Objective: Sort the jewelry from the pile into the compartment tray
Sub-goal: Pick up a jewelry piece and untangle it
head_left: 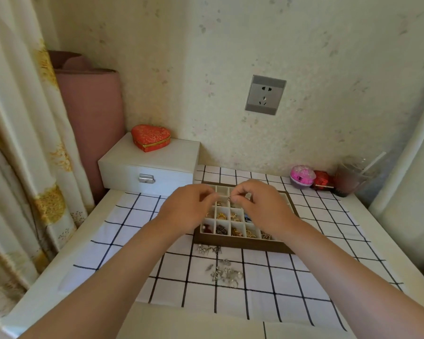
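A brown wooden compartment tray (242,245) with white dividers lies on the checked cloth, and several of its cells hold gold, red and dark jewelry. Both hands hover over its far cells. My right hand (262,206) pinches a small silver ring (229,198) between thumb and forefinger. My left hand (189,206) is curled with its fingertips close to the ring; whether it touches the ring is unclear. A pile of silver jewelry (225,275) lies on the cloth in front of the tray, with a smaller cluster (209,249) against the tray's near edge.
A white latched jewelry box (147,167) stands at the back left with a red heart-shaped box (151,137) on top. At the back right are a pink ball (302,176), a small red box (322,180) and a glass cup (350,179). A curtain hangs at left.
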`<action>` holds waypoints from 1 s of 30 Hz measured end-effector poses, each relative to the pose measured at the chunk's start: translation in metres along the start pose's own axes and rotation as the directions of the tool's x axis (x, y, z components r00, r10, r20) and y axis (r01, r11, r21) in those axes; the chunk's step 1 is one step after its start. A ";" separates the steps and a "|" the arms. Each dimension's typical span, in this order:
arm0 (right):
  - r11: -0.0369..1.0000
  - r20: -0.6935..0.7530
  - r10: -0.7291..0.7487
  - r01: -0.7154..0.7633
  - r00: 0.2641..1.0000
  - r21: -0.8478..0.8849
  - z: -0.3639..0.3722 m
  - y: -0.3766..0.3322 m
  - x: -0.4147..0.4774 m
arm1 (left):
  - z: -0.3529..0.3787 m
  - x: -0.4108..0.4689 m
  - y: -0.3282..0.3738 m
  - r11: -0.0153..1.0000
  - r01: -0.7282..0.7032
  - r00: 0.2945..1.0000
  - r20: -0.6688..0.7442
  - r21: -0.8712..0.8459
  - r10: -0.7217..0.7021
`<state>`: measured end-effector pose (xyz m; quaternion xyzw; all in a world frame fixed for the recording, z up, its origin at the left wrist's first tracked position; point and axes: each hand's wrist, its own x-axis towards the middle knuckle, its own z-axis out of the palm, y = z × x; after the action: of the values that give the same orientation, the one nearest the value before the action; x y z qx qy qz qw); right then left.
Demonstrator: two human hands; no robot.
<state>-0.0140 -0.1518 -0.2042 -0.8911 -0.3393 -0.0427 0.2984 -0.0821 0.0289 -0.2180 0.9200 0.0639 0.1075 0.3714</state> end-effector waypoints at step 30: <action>0.924 0.215 -0.010 0.091 0.976 -0.372 0.025 0.022 0.040 | 0.036 0.027 -0.029 0.869 -0.212 0.973 0.179 0.448 0.145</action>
<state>0.0274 -0.1284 -0.2245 -0.9224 -0.3770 -0.0211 0.0818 -0.0486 0.0308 -0.2588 0.9892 -0.0237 0.0585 0.1326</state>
